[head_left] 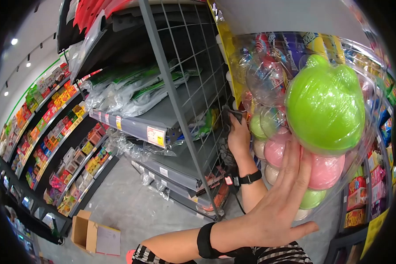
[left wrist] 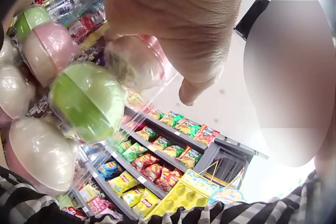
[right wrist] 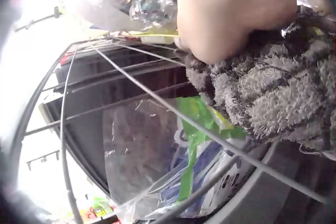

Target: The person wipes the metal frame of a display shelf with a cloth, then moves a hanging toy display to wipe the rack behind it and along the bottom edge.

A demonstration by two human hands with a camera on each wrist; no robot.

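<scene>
My left hand [head_left: 275, 200] lies with fingers straight against clear plastic packaging holding several round two-tone plastic capsules; its thumb points away to the side. Largest among them is a glossy green capsule [head_left: 324, 103] with small ear-like bumps, just above my fingertips. A pink capsule [head_left: 328, 171] sits beside my fingers. In the left wrist view, a green-and-white capsule [left wrist: 88, 102] hangs among pink-and-white ones near my hand. Further off, my right hand [head_left: 238, 138] grips a grey cloth [head_left: 233, 116] beside the wire grid. Fluffy looped fabric of that cloth fills the right wrist view's right side.
A wire grid panel [head_left: 193, 57] closes the end of a dark shelf unit stacked with bagged goods [head_left: 132, 88]. An open cardboard box [head_left: 86, 233] stands on the floor at lower left. Snack shelves [left wrist: 152, 166] run along the right. Packaged goods line the left shelves [head_left: 53, 114].
</scene>
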